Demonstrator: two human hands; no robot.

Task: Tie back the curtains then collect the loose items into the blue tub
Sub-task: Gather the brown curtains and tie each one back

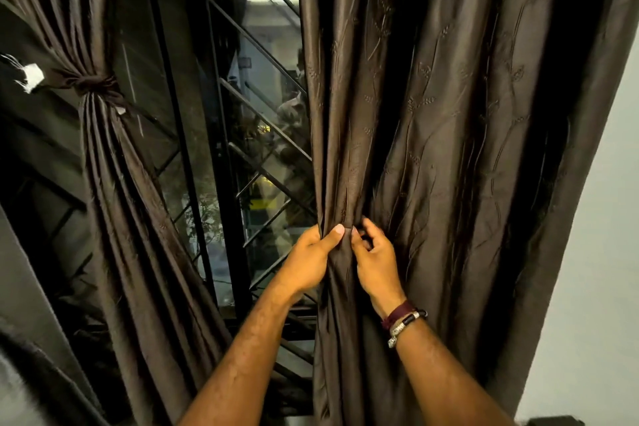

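Note:
A dark brown embroidered right curtain (449, 114) hangs loose in front of me. My left hand (311, 259) grips its inner edge, thumb on the front of the folds. Just to the right, my right hand (373, 259), with bracelets on its wrist, pinches the same bunch of fabric; the fingertips of both hands almost touch. The left curtain (114, 183) is gathered and held by a knotted brown tie-back (91, 83). The blue tub is not in view.
Between the curtains is a dark window with a black diagonal metal grille (256, 135); lights and plants show through the glass. A pale wall (594, 270) runs down the right side. A white frayed tag (33, 76) sticks out at the far left.

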